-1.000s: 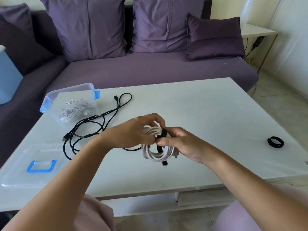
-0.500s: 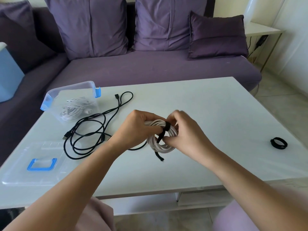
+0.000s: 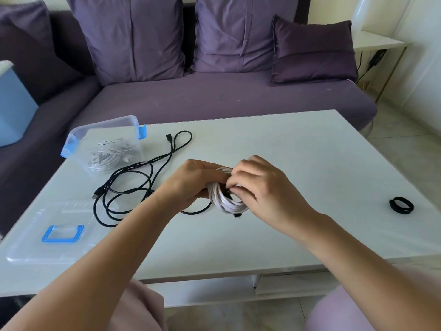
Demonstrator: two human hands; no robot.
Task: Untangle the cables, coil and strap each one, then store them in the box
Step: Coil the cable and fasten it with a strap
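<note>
Above the middle of the white table (image 3: 298, 158), my left hand (image 3: 191, 182) grips a coiled white cable (image 3: 223, 201) from the left. My right hand (image 3: 265, 187) curls over the coil's top and right side, its fingertips pinching a black strap (image 3: 226, 193) that is mostly hidden; a short black end (image 3: 237, 215) hangs below the coil. A loose black cable (image 3: 133, 180) sprawls on the table to the left. The clear box (image 3: 105, 130) with blue clips stands at the back left and holds a white cable (image 3: 107, 156).
The clear lid with a blue handle (image 3: 63, 234) lies at the front left. A spare black strap ring (image 3: 402, 205) sits near the right edge. A purple sofa (image 3: 214, 96) with cushions runs behind the table. A blue container (image 3: 14, 108) is at far left.
Both hands lifted the coil slightly and turned it. My right hand moved up and over the coil, covering most of the black strap that showed plainly before.
</note>
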